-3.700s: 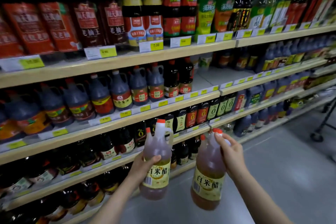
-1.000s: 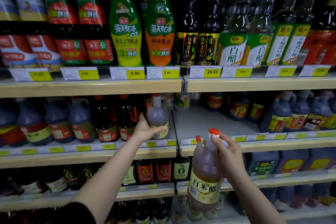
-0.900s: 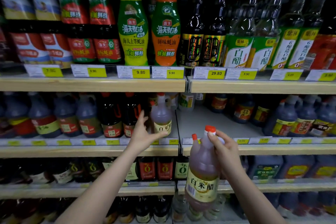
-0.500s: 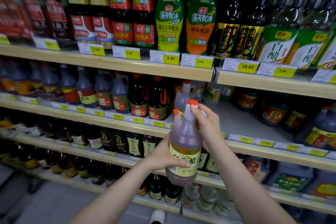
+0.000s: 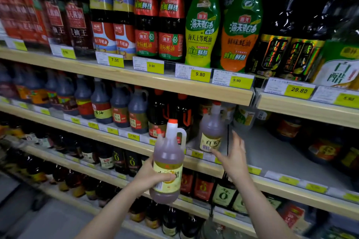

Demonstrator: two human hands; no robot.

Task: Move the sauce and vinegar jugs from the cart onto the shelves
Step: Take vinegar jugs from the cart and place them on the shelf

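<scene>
Vinegar jug of translucent plastic with an orange cap and yellow label (image 5: 168, 163) sits upright in the left hand (image 5: 150, 177), fingers curled round its belly, before the pale wooden shelf edge (image 5: 120, 142). A matching jug (image 5: 211, 132) stands on that shelf; just beside it the right hand (image 5: 233, 158) hovers, fingers spread.

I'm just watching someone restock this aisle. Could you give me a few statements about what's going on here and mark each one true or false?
1. The left hand grips a vinegar jug. True.
2. The right hand also holds a jug. False: it is open, reaching toward the shelved jug.
3. The shelved jug stands upright on the middle shelf. True.
4. The held jug's cap is blue. False: it is orange-red.
</scene>
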